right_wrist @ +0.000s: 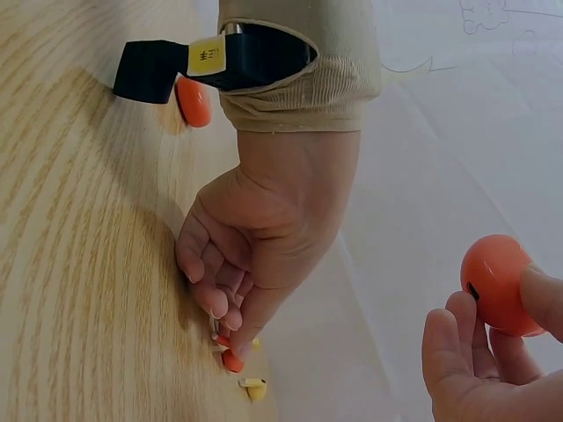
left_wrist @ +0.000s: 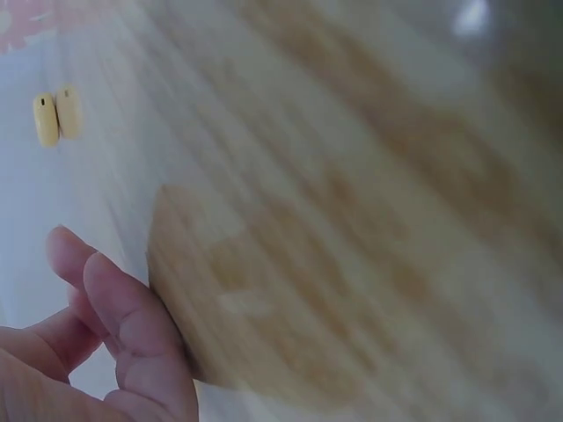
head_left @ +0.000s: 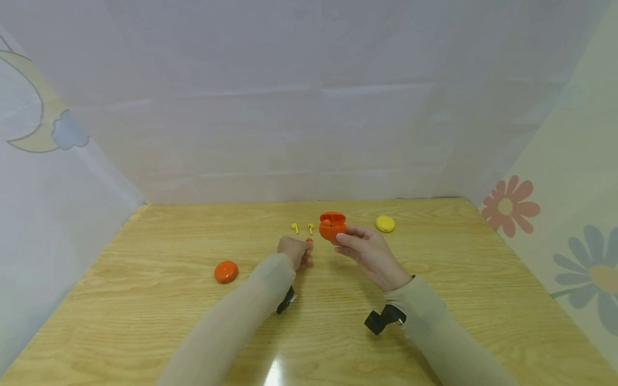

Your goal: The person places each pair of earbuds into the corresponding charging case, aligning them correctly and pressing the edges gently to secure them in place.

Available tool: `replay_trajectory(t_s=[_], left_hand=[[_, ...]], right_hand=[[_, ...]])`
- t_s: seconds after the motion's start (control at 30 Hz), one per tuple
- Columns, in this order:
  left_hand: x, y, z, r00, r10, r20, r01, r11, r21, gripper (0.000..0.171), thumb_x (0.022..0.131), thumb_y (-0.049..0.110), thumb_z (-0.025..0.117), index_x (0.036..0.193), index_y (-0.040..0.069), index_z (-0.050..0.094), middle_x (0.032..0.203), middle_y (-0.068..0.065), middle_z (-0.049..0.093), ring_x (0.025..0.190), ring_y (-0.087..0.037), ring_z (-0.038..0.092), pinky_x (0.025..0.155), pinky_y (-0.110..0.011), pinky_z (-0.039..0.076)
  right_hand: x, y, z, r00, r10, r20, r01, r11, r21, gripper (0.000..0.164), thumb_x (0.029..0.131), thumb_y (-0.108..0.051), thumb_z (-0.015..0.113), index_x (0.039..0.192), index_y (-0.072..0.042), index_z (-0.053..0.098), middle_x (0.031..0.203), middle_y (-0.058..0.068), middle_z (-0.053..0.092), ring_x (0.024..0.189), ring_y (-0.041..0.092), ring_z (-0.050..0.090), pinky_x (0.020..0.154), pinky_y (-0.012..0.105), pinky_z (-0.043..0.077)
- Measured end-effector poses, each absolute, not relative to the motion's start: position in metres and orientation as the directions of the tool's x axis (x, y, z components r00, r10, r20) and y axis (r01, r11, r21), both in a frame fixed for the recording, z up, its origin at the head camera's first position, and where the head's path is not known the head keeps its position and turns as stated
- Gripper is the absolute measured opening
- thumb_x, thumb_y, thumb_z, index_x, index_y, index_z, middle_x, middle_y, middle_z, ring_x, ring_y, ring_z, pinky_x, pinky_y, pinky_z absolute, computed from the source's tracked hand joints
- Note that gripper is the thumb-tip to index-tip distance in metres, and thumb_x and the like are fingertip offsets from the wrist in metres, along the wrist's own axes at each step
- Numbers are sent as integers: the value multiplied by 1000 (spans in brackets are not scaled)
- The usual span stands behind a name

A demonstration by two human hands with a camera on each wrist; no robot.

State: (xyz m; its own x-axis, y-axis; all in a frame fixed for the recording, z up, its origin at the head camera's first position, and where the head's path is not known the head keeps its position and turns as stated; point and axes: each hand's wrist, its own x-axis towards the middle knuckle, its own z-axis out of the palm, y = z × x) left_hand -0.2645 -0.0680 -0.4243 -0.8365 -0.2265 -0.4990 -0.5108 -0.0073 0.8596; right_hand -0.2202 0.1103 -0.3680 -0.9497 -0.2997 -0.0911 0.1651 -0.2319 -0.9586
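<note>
Just above the middle of the table, my left hand (head_left: 295,252) reaches down and pinches an orange earbud (right_wrist: 233,360) between its fingertips, close to the tabletop. Only a small orange part of that earbud shows past the fingers. My right hand (head_left: 369,252) holds up an orange earbud case (head_left: 332,229) with its lid flipped open, thumb in front and fingers behind. In the right wrist view the same case (right_wrist: 497,281) shows its rounded shell. Two yellow earbuds (head_left: 311,229) lie on the table just beyond my left hand.
A closed orange case (head_left: 226,272) lies on the wooden table (head_left: 159,241) left of my left forearm. Behind my right hand, toward the right, sits a closed yellow case (head_left: 385,223). Cloth walls (head_left: 309,134) stand at the back and sides.
</note>
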Motion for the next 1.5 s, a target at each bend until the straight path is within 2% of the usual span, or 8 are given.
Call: replay_trajectory(t_s=[0.5,0.7,0.97,1.27,1.5], left_hand=[[-264,-68,-425,-843,-228,-487,-504,19,863,9,90,5,68,94,0,60,60,-2,58,43,-11,53,40,-21,42],[-262,-69,-426,-854,-206,-478,-488,2,873,13,89,4,68,97,0,59,61,-2,58,43,-11,53,41,-21,42],[-246,-71,-417,-880,-179,-440,-440,-40,897,5,87,2,64,89,-2,64,59,0,57,43,-10,54,44,-21,45],[-229,-73,-403,-895,-117,-431,-422,-95,902,22,94,9,62,109,-7,64,67,-1,57,47,-9,54,47,-21,44],[-227,-70,-399,-897,-116,-427,-418,-98,903,21,94,15,65,108,-1,65,73,-1,60,51,-10,57,49,-22,45]], right_hand=[[-220,111,-368,-950,-297,-94,163,-218,-962,35,97,2,54,129,14,45,115,12,55,90,13,64,85,26,52],[-219,111,-368,-953,-283,-104,172,-228,-958,29,97,2,54,124,11,47,117,13,52,90,14,63,85,26,53],[-219,112,-368,-952,-292,-91,162,-232,-959,30,97,2,54,125,12,48,115,12,54,90,14,64,85,26,53],[-219,110,-367,-950,-302,-74,154,-251,-956,20,96,3,55,117,7,54,112,10,56,88,14,65,84,27,53],[-218,110,-367,-953,-291,-83,158,-245,-957,19,97,3,54,115,6,54,113,11,54,88,14,64,84,26,53]])
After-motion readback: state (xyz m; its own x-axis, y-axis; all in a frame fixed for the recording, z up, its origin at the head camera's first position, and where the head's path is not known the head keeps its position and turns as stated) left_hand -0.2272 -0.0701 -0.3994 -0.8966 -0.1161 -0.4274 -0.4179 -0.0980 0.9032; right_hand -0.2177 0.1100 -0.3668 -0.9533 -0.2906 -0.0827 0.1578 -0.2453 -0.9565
